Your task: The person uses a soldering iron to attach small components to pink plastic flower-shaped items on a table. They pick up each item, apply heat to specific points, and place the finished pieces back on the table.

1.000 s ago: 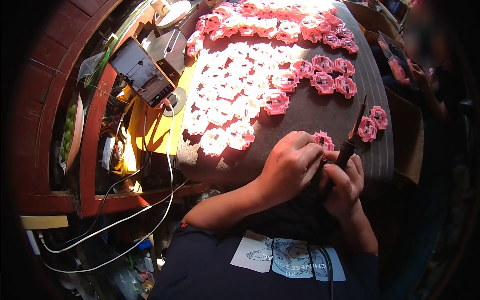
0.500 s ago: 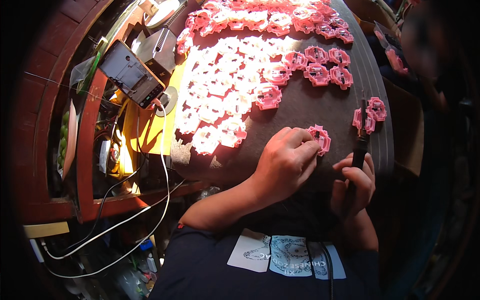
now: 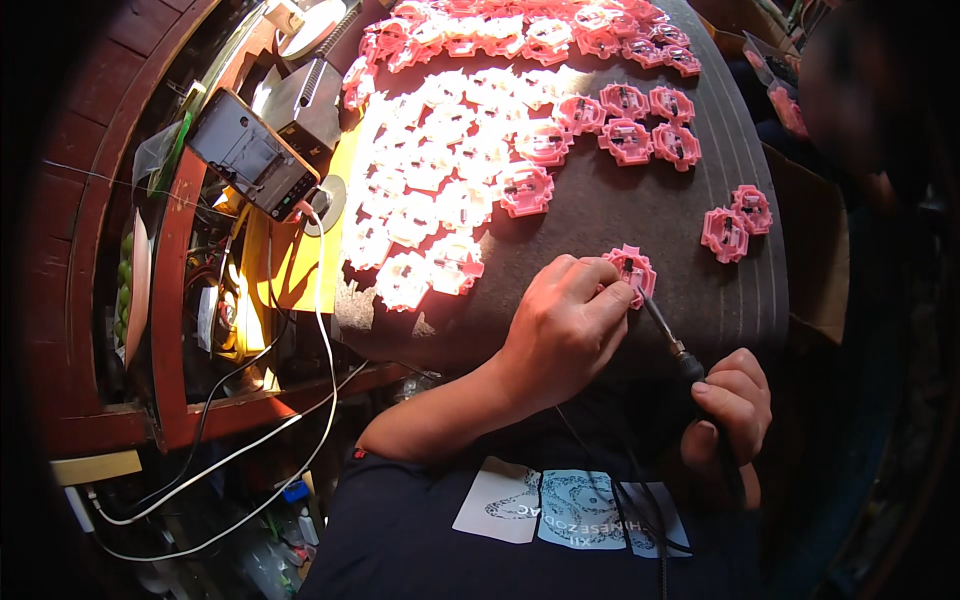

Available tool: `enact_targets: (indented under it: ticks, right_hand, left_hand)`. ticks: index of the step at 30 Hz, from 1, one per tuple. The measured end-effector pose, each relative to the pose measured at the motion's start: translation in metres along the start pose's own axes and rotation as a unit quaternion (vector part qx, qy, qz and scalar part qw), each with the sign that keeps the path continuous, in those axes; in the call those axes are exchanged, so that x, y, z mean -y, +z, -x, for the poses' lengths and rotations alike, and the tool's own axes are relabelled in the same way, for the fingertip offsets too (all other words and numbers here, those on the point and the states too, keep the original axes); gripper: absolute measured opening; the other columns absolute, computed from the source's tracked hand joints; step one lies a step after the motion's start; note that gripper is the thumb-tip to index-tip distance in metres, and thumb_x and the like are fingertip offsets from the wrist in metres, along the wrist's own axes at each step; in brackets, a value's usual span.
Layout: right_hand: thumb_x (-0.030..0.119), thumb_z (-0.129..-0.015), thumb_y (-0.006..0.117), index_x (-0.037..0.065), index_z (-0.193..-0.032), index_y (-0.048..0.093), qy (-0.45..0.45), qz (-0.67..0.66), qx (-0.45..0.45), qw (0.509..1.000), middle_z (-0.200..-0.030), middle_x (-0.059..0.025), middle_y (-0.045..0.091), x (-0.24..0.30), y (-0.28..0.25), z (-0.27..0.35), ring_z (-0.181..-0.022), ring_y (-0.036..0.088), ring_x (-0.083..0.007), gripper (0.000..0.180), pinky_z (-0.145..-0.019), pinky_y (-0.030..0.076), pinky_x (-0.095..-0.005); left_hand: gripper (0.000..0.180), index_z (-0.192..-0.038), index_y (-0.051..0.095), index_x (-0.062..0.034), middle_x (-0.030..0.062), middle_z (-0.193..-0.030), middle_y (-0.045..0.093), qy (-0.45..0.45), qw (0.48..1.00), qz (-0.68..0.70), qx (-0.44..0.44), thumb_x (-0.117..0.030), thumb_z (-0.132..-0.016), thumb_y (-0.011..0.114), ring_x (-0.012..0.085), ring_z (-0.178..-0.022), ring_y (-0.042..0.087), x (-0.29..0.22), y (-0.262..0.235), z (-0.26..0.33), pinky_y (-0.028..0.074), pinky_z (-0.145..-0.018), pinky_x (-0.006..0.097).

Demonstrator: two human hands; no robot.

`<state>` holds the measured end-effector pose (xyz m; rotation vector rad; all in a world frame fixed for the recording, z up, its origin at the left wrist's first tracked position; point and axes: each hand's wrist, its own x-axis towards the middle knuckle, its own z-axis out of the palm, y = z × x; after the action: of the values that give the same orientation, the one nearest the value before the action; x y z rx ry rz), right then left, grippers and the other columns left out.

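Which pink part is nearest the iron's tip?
The lone part by the left hand. The iron points right at it; the other parts sit farther away, grouped.

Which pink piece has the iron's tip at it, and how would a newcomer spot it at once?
Find the dark worktop, then its near edge, in front of the person's chest. There the left hand has its fingertips at one pink piece. Unlike the pink pieces grouped farther off and at the right, it alone meets the tip of the black-handled iron.
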<state>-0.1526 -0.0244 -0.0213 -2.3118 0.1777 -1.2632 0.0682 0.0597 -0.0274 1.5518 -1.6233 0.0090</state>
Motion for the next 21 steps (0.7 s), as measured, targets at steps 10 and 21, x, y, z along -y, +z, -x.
enact_targets:
  ticks: [10,21]
  right_hand:
    - [0.021,-0.095,0.067,0.002,-0.107,0.066,-0.012,0.001,0.003,1.000,-0.072,-0.0056,0.056,-0.0013,0.0036,-0.0005,-0.060,0.053,-0.0210,0.022,-0.054,0.041,-0.0349]
    - [0.019,-0.093,0.067,0.003,-0.108,0.067,-0.013,0.010,0.025,1.000,-0.072,-0.0050,0.056,0.0007,0.0006,-0.0023,-0.061,0.054,-0.0208,0.021,-0.055,0.041,-0.0349]
  left_hand:
    - [0.023,-0.101,0.073,-0.0023,0.0109,-0.101,0.067,0.004,1.000,0.000,0.003,0.002,-0.079,0.080,0.0320,-0.093,0.068,0.0007,0.0005,0.0004,0.056,-0.082,0.043]
    - [0.024,-0.102,0.073,-0.0022,0.0109,-0.102,0.067,0.006,1.000,0.001,0.001,0.003,-0.079,0.080,0.0322,-0.093,0.068,0.0012,0.0004,0.0010,0.056,-0.083,0.043]
